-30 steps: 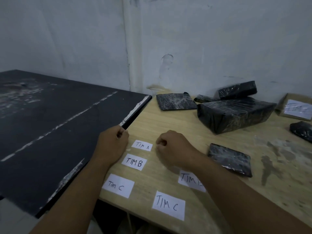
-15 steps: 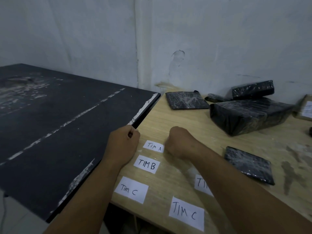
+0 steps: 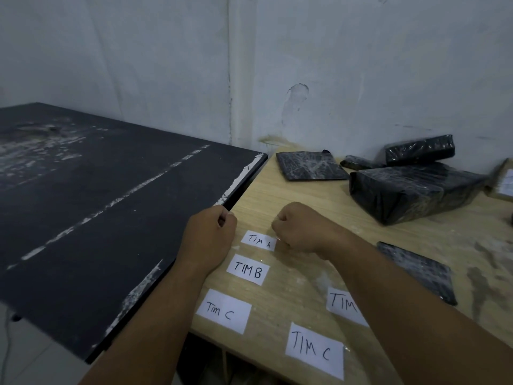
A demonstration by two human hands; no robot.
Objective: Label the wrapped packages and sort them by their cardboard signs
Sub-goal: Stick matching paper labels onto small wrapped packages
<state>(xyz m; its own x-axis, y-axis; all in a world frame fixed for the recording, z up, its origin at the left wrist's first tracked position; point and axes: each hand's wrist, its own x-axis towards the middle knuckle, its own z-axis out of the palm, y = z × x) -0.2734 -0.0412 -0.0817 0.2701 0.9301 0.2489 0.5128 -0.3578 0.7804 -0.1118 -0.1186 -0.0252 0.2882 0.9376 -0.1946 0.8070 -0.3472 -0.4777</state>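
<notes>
Your left hand (image 3: 211, 237) and right hand (image 3: 299, 232) are clenched; nothing visibly held. The TIM A label (image 3: 259, 240) lies between them, long axis running hand to hand, nearer your right.

A black table (image 3: 111, 204) stood on the left, its top scuffed with pale streaks and its edges chipped white. Just beside it was a wooden table (image 3: 291, 195) (with a dark stain (image 3: 480, 276) toward the right). Behind both rose a grey wall (image 3: 138, 65) with a vertical ridge (image 3: 236, 79) and a chipped patch (image 3: 298, 91). Pale floor (image 3: 33, 357) showed below.
</notes>
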